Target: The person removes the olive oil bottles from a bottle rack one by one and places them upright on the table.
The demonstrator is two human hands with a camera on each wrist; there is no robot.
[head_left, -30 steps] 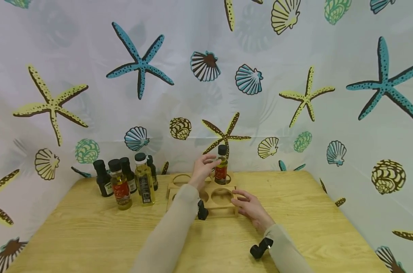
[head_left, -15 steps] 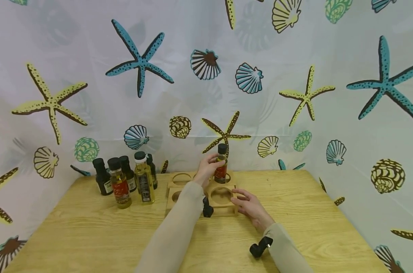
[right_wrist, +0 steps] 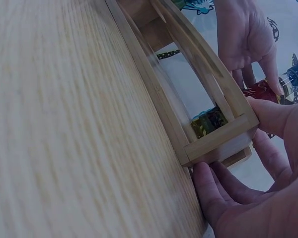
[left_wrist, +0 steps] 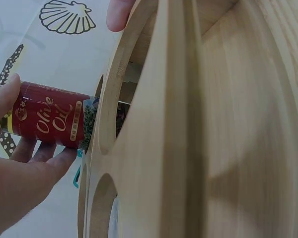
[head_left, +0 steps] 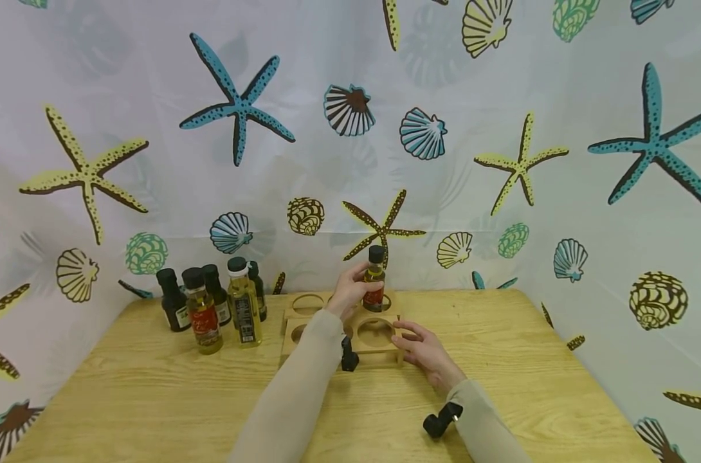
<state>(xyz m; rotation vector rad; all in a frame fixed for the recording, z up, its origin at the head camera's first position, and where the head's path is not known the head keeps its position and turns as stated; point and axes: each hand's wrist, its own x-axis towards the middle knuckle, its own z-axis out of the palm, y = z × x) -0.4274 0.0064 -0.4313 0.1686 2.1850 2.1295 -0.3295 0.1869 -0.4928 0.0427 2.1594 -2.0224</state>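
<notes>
An olive oil bottle (head_left: 373, 296) with a red label and black cap stands upright in the back right hole of a wooden bottle rack (head_left: 341, 359). My left hand (head_left: 350, 290) grips it around the label. In the left wrist view the fingers curl round the red label (left_wrist: 48, 115), and the base passes down through the hole. My right hand (head_left: 424, 354) holds the rack's right end. The right wrist view has its thumb (right_wrist: 268, 113) at the top corner and its fingertips at the lower edge of the end piece (right_wrist: 221, 139).
Several bottles stand in a group on the left of the wooden table (head_left: 154, 405), among them a red-labelled bottle (head_left: 204, 321), a clear bottle of yellow oil (head_left: 246, 312) and a dark bottle (head_left: 173, 305). A patterned curtain (head_left: 350, 173) hangs behind.
My left hand has moved right and closed round the olive oil bottle, having been beside it with fingers apart. The bottle tilts slightly less far right. My right hand stays at the rack's end.
</notes>
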